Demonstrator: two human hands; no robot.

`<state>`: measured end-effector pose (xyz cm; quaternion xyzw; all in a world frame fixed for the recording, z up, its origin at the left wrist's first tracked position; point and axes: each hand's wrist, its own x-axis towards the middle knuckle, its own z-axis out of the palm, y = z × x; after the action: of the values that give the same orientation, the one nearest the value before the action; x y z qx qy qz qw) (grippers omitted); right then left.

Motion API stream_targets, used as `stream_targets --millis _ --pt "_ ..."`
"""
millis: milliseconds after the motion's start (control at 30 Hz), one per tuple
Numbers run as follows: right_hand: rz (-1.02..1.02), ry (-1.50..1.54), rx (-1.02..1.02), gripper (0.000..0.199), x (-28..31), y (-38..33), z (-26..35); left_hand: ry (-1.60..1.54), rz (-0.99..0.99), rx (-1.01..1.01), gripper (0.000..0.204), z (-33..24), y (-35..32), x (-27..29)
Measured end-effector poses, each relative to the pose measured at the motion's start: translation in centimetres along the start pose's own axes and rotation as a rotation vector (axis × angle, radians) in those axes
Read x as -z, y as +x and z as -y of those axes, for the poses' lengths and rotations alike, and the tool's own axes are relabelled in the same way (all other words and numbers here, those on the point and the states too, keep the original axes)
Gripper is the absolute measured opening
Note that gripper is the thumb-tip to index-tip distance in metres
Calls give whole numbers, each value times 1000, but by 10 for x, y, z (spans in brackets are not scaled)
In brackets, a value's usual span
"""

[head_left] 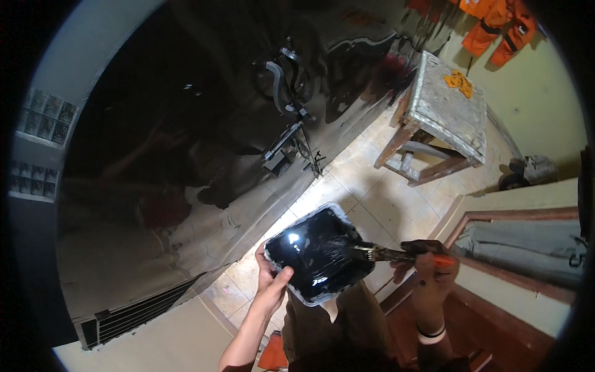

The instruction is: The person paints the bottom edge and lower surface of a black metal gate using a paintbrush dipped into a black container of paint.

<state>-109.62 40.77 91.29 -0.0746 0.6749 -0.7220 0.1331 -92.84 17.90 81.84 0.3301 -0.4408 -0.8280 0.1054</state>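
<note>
Pale tiles cover the floor [359, 186] here, and a glossy dark wall [155, 124] rises along the left, throwing back streaky reflections. A worn wooden stool [434, 102] stands further off to the right with a crumpled orange cloth [458, 83] on top, and orange clothes [496, 34] hang on the light wall behind it. Close by, the person holds a squarish tub [308, 302] up in front of the body, above brown trousers [365, 316], with glossy black paint [310, 254] inside and smears round its rim. The left hand [270, 284] has it by the near left side: the thumb lies over the rim, the other fingers curl against the outside, and the tub is pinched between them. The right hand [431, 273], a pale band [432, 336] round its wrist, has its fingers closed around the handle of a brush [390, 255]. The brush reaches across the tub's right edge, its bristles at the paint; how deep they dip I can't tell. Dark stains mark those right fingers.
</note>
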Motion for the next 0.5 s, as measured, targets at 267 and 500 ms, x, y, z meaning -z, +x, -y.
stream_targets --millis 267,500 --pt "42 110 -116 31 -6 73 -76 -67 -61 -13 93 70 109 -22" --pt "157 2 -215 40 -24 75 -61 -117 -173 -32 92 45 88 -12"
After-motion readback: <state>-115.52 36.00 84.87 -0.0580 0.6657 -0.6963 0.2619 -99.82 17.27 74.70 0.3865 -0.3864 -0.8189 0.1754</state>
